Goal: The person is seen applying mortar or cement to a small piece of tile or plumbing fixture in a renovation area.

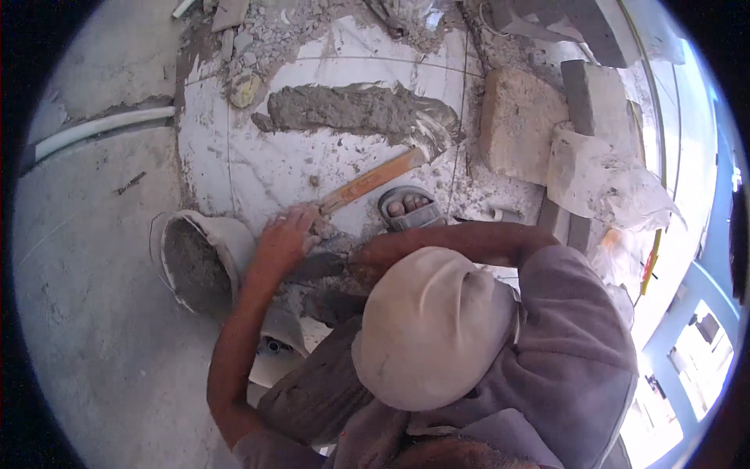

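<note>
My left hand lies at the near end of a brown wooden strip, fingers stretched out and open. A small grey lump shows beside the fingertips. The strip slants away to the right, its far end touching wet mortar. That mortar forms a long grey bed on a white tiled slab. My right forearm crosses in from the right above a pale cap. The right hand's fingers blend into the shadow near a dark grey flat shape, and I cannot make out what they hold.
A bucket with grey mortar inside stands on the left. A sandalled foot rests on the slab near the strip. Rough blocks and a crumpled pale sheet lie at right. Rubble and a white pipe lie farther off.
</note>
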Demonstrator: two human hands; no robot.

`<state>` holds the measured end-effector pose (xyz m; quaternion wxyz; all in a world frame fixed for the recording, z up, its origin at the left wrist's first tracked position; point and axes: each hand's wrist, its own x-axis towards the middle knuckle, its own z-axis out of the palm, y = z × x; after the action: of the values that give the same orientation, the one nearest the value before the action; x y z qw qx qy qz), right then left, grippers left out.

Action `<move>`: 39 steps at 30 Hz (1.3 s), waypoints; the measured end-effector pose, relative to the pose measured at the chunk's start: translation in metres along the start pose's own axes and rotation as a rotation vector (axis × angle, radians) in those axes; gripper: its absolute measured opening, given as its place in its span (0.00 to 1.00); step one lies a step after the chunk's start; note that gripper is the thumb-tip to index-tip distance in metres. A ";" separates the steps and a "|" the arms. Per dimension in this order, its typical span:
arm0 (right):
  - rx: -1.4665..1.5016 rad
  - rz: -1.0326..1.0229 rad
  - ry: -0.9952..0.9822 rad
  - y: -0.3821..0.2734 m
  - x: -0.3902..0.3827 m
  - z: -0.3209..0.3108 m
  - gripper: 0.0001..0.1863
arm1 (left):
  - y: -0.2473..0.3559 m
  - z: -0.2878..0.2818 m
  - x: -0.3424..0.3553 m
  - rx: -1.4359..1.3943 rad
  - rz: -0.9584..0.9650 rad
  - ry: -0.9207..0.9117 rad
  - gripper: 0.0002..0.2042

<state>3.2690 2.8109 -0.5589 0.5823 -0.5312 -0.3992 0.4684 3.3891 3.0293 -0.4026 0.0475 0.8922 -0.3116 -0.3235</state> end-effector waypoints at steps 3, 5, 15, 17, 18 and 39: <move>-0.062 0.097 -0.018 -0.026 0.005 -0.012 0.22 | -0.001 0.031 0.015 -0.087 -0.087 0.063 0.26; -0.121 0.183 -0.049 -0.059 0.010 -0.024 0.22 | 0.002 0.041 0.019 -0.037 -0.078 0.123 0.25; -0.490 -0.008 0.098 -0.092 0.016 -0.064 0.19 | 0.011 0.064 0.040 -0.009 -0.180 0.236 0.16; -0.836 -0.034 0.467 -0.110 0.022 -0.091 0.13 | -0.001 0.084 0.040 0.086 -0.134 0.323 0.18; -0.837 -0.051 0.463 -0.112 0.021 -0.104 0.13 | -0.001 0.084 0.046 0.095 -0.148 0.325 0.18; -0.628 0.648 0.957 -0.139 -0.129 -0.053 0.22 | 0.050 -0.013 0.026 -0.227 0.231 0.525 0.24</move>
<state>3.3054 2.6735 -0.4227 0.3424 -0.9189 -0.0336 0.1932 3.3864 2.9727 -0.3922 0.2622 0.8930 -0.3499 -0.1071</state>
